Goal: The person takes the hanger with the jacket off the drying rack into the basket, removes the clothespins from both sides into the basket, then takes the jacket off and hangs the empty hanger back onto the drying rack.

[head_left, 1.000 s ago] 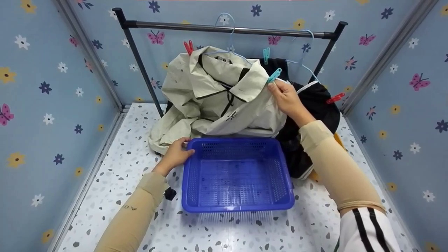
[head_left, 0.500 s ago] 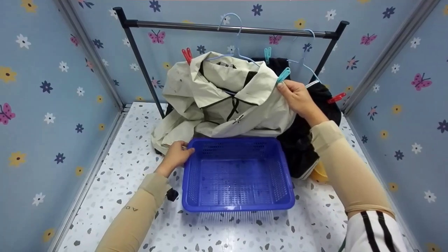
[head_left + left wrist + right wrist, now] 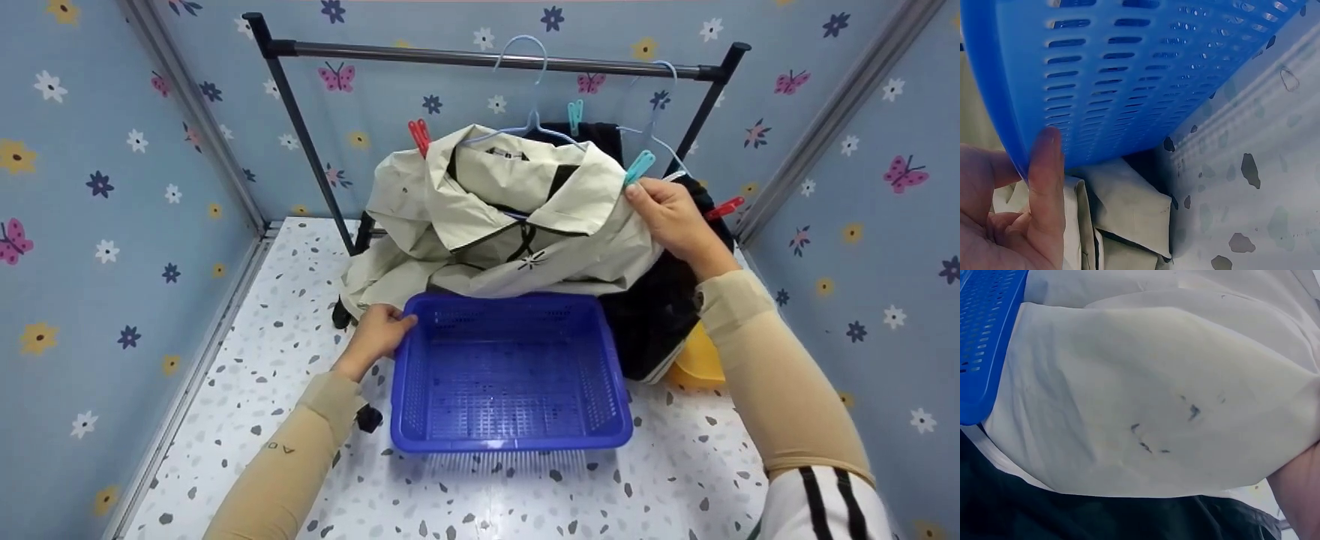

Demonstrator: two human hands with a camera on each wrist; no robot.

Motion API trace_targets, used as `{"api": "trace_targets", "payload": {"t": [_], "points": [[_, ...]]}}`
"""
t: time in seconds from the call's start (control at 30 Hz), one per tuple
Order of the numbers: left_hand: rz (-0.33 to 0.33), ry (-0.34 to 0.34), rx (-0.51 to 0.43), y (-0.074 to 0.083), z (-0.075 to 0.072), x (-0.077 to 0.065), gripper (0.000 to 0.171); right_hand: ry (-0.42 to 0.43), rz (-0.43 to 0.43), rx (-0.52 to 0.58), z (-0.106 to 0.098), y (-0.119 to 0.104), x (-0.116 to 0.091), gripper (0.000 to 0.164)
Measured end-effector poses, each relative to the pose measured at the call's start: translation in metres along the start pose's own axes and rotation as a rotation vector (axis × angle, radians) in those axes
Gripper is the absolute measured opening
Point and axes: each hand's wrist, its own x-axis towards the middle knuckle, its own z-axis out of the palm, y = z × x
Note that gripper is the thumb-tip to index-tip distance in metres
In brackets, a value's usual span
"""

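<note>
A pale beige jacket point(image 3: 480, 262) hangs on a light blue hanger point(image 3: 534, 124), hooked over the rack's bar. A red clothespin point(image 3: 419, 138) clips its left shoulder in the head view, a turquoise one point(image 3: 639, 168) its right. My right hand point(image 3: 679, 217) pinches the jacket's shoulder just below the turquoise clothespin. Stained beige cloth point(image 3: 1129, 410) fills the right wrist view. My left hand point(image 3: 375, 337) grips the rim of the blue plastic basket point(image 3: 624, 420) near its back left corner. The left wrist view has this hand's thumb point(image 3: 1047, 185) against the slotted basket wall.
Behind the basket stands a dark metal clothes rack point(image 3: 420, 54). A black garment point(image 3: 645, 322) hangs at its right, with another turquoise clothespin point(image 3: 575, 116) and a red clothespin point(image 3: 724, 208). Something yellow point(image 3: 697, 360) sits on the speckled floor. Flower-patterned walls point(image 3: 90, 247) enclose three sides.
My right hand has moved right, pulling the jacket and its hanger along the bar. More of the yellow thing shows. The left hand and the basket have stayed put.
</note>
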Motion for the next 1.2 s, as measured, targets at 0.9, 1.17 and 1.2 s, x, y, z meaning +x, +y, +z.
{"api": "trace_targets", "payload": {"t": [0.9,1.17,1.2], "points": [[0.019,-0.018,0.034,-0.002,-0.005,-0.001,0.043,-0.111,-0.002,0.090,-0.032,0.001,-0.061,0.039],[0.258,0.288,0.072,0.031,-0.026,-0.006,0.042,-0.097,0.007,0.093,-0.027,0.012,-0.075,0.034],[0.323,0.307,0.036,0.038,-0.030,-0.006,0.041,-0.100,0.008,0.093,-0.027,0.013,-0.077,0.034]]}}
